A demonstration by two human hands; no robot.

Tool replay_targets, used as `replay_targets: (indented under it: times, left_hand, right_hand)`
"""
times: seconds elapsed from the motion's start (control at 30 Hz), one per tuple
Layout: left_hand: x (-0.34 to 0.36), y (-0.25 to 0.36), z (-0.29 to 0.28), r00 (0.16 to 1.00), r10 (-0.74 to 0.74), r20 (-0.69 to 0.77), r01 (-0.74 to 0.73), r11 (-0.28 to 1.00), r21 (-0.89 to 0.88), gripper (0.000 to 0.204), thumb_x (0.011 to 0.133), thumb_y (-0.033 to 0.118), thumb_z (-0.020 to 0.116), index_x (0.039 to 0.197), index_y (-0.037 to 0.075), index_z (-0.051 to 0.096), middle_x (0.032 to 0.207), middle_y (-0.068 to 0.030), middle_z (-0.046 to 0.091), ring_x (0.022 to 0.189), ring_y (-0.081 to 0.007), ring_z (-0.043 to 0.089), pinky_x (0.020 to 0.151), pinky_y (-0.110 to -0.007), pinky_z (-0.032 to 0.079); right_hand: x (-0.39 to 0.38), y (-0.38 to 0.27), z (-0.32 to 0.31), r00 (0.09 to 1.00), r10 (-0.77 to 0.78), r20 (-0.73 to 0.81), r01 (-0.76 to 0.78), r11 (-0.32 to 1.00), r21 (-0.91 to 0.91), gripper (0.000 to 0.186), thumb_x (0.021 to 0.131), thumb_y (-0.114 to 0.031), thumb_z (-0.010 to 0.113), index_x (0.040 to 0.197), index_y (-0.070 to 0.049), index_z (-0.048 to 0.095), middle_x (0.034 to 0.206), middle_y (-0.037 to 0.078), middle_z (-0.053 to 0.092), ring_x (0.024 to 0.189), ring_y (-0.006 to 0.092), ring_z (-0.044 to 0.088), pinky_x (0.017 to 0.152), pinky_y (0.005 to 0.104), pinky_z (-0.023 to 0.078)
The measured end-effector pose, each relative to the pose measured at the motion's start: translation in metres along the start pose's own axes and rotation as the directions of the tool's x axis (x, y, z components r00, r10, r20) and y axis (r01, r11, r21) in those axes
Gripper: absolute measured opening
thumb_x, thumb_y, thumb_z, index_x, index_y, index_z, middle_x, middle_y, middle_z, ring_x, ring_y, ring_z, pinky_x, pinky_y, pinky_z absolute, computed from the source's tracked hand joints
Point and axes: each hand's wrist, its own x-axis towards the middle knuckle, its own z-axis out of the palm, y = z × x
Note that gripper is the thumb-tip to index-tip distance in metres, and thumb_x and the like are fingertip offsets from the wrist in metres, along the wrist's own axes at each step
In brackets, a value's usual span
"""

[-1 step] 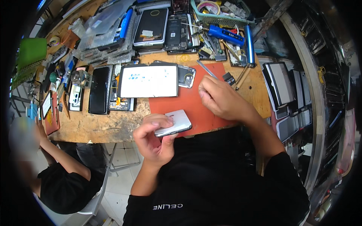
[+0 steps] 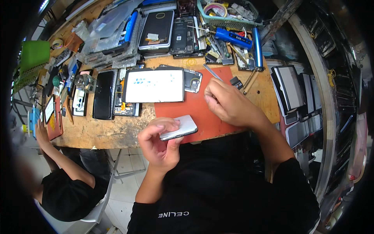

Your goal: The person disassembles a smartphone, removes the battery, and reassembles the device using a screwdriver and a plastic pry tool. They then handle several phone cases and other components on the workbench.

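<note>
A smartphone point(image 2: 186, 125) with a pale, whitish upper face and a dark edge is tilted above the front of the red mat point(image 2: 171, 111). My left hand point(image 2: 161, 142) grips it by its left side, fingers over the pale face and thumb at the near edge. My right hand point(image 2: 230, 102) is curled into a loose fist over the mat's right part, apart from the phone. Its inner fingers are hidden, so I cannot tell whether it holds anything. Just beyond its knuckles lies a thin metal strip point(image 2: 212, 72).
A white board with blue marks point(image 2: 154, 85) lies beyond the phone. Opened phones point(image 2: 125, 103) and a dark phone point(image 2: 103, 94) are at its left. A blue cylindrical tool point(image 2: 233, 38) and a basket point(image 2: 230, 23) stand at the back. A co-worker's arm point(image 2: 74, 173) is at left.
</note>
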Motion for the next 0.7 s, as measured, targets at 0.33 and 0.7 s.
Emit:
replay_targets:
  times: [0.33, 0.7]
  left_hand:
    - [0.018, -0.003, 0.017, 0.994, -0.083, 0.07, 0.092, 0.985, -0.143, 0.048, 0.1, 0.001, 0.071, 0.135, 0.0, 0.038, 0.103, -0.0144, 0.063, 0.094, -0.0208, 0.066, 0.092, -0.039, 0.059]
    - [0.028, -0.002, 0.025, 0.983, -0.012, 0.183, 0.021, 0.999, -0.05, 0.047, 0.099, -0.002, 0.07, 0.135, -0.001, 0.041, 0.101, -0.0166, 0.068, 0.091, -0.0203, 0.07, 0.086, -0.033, 0.059]
  right_hand:
    - [-0.01, -0.057, -0.026, 0.956, -0.294, 0.001, 0.291, 0.949, 0.119, 0.014, 0.094, -0.004, 0.069, 0.105, -0.002, 0.06, 0.103, 0.014, 0.065, 0.092, 0.0333, 0.067, 0.079, 0.0419, 0.051]
    - [-0.015, -0.058, -0.04, 0.94, -0.332, 0.077, 0.341, 0.918, -0.201, 0.013, 0.092, -0.01, 0.071, 0.099, -0.005, 0.061, 0.094, 0.009, 0.063, 0.083, 0.0311, 0.062, 0.077, 0.0413, 0.048]
